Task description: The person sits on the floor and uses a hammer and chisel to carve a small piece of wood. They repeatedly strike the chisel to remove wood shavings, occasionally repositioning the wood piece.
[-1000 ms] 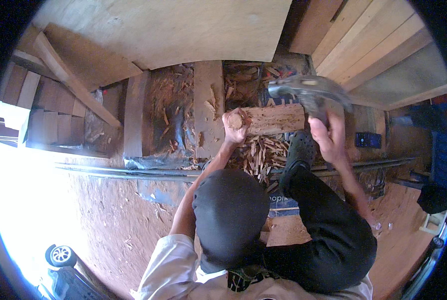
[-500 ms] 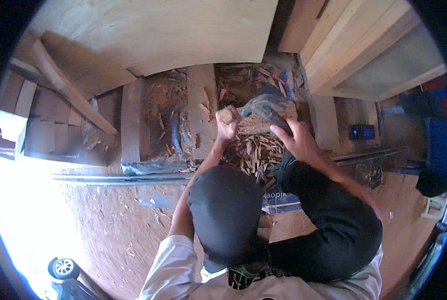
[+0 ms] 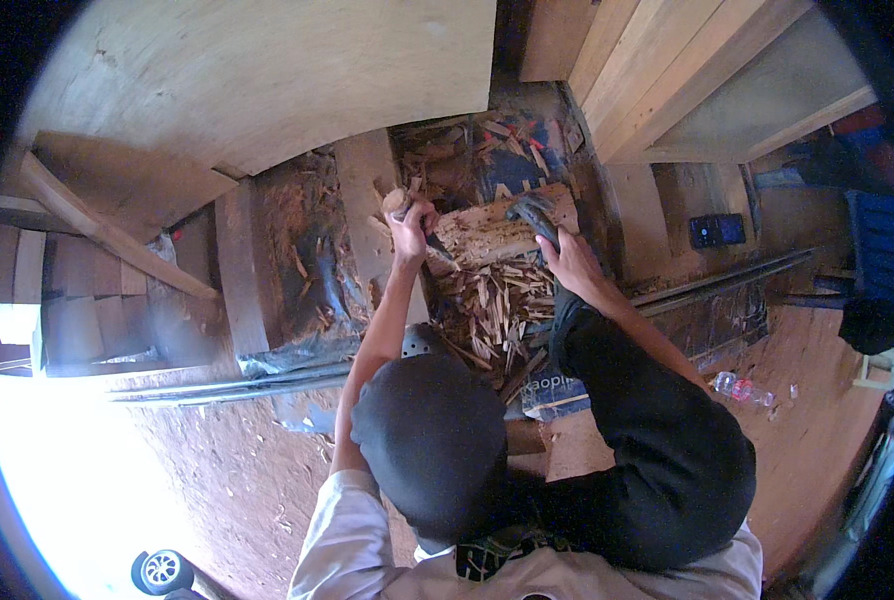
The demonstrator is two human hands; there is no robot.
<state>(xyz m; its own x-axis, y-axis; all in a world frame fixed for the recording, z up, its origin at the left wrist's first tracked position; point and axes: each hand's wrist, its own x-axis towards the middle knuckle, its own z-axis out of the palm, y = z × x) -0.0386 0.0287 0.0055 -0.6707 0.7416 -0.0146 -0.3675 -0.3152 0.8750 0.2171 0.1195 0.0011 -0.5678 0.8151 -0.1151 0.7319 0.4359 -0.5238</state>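
A pale, partly hewn log lies across a dark chopping spot, over a heap of wood chips. My left hand grips the log's left end, where a round wooden stub sticks up by the fingers. My right hand is closed on the handle of a dark metal-headed chopping tool. The tool's head is down against the log's upper right part. Both forearms reach up from below, the right one in a black sleeve.
A large plywood sheet fills the top, with stacked planks to the upper right. A dark phone lies on a board at right. A plastic bottle rests on red earth. A metal rail crosses the middle, and a small wheel sits at lower left.
The chopping tool has swung down from above the log onto it. The log and my left hand have shifted slightly left and away from me.
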